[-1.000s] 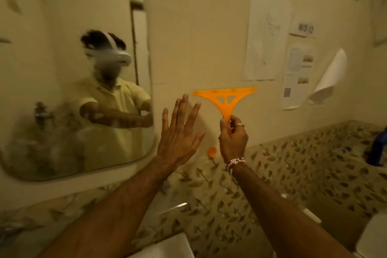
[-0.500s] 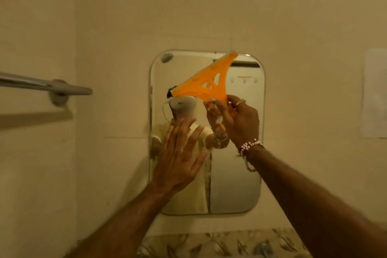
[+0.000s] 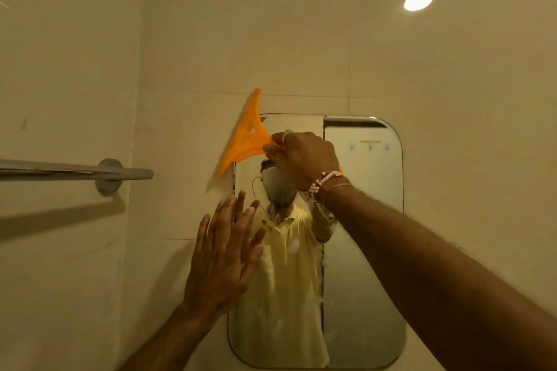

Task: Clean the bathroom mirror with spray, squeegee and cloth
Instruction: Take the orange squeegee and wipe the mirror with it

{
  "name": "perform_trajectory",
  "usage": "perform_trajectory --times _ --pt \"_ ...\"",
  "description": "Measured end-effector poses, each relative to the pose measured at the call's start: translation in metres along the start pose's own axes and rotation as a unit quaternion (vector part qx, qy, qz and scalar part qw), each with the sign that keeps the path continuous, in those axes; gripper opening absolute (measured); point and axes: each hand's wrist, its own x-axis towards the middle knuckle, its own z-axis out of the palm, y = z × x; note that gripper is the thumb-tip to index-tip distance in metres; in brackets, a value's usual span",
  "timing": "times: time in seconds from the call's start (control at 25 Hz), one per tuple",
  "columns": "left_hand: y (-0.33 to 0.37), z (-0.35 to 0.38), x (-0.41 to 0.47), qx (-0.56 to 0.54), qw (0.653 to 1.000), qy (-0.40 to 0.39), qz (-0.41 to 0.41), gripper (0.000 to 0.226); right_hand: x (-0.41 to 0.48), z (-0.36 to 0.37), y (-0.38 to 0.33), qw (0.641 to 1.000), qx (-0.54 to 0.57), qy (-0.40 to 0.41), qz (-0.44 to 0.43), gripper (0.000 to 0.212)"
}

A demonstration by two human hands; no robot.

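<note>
On the cream tiled wall hangs the rounded-corner mirror (image 3: 361, 220), its glass streaked and misty. A metal towel rail (image 3: 75, 172) juts left. The left hand (image 3: 224, 253) is splayed flat, grip released; the right hand (image 3: 304, 159) clenches the orange plastic, fan-shaped squeegee (image 3: 244, 138) at the mirror's top-left corner.

Right hand (image 3: 303, 159) raised, fingers clenched in a grip; left hand (image 3: 224, 253) flat, fingers spread.
</note>
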Motion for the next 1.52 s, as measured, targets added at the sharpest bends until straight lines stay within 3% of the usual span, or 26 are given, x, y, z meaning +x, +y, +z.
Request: perform_trajectory --times 0.44,0.68,1.0,1.16,1.36,1.52 --pt "0.039 0.017 0.010 -0.036 0.999 0.008 -0.011 0.071 -0.037 -0.036 0.065 0.999 0.004 0.014 0.045 0.042" --pt "0.073 0.026 0.012 -0.052 0.999 -0.002 -0.016 0.067 -0.069 -0.067 0.115 0.993 -0.034 0.032 0.107 0.062" --pt "0.078 0.025 0.009 -0.050 0.998 -0.026 -0.042 0.072 -0.104 -0.070 0.165 0.962 0.019 0.092 0.255 0.046" --pt "0.080 0.019 0.003 -0.065 0.996 -0.015 -0.059 0.069 -0.125 -0.051 0.148 0.932 0.078 0.116 0.334 0.044" --pt "0.069 0.009 -0.011 -0.068 0.996 -0.002 -0.056 0.066 -0.165 -0.013 0.101 0.875 0.193 0.117 0.428 0.034" --pt "0.055 0.002 -0.012 -0.062 0.996 -0.003 -0.068 0.066 -0.152 0.006 0.059 0.816 0.315 0.100 0.475 0.041"
